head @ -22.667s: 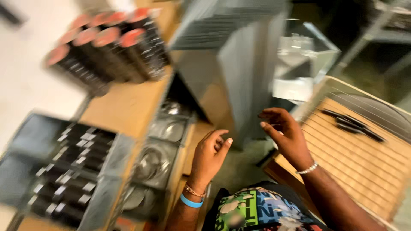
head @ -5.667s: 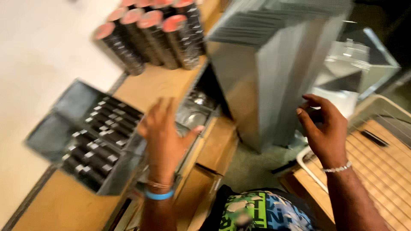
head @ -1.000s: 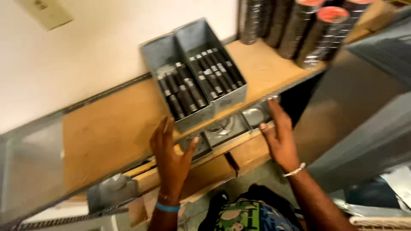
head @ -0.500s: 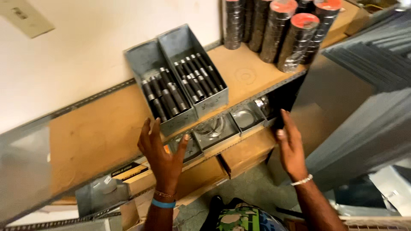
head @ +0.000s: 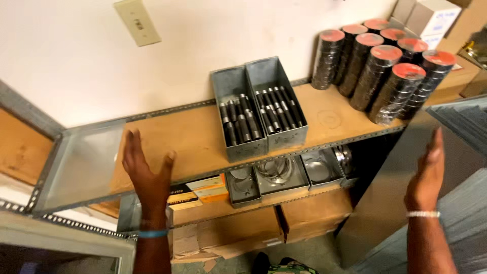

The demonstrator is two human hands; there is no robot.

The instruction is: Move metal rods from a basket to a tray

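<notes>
Two hands [head: 147, 177] [head: 428, 172] hover open before two grey bins [head: 258, 109].

metal bins [head: 261, 106]: 2 | red-topped disc stacks [head: 385, 71]: 8 | hands [head: 147, 175]: 2

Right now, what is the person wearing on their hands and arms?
Both hands are bare, no gloves, and no sleeves show on the forearms. The left hand has a thin blue band around the wrist. The right hand has a slim white beaded bracelet at the wrist.
</notes>
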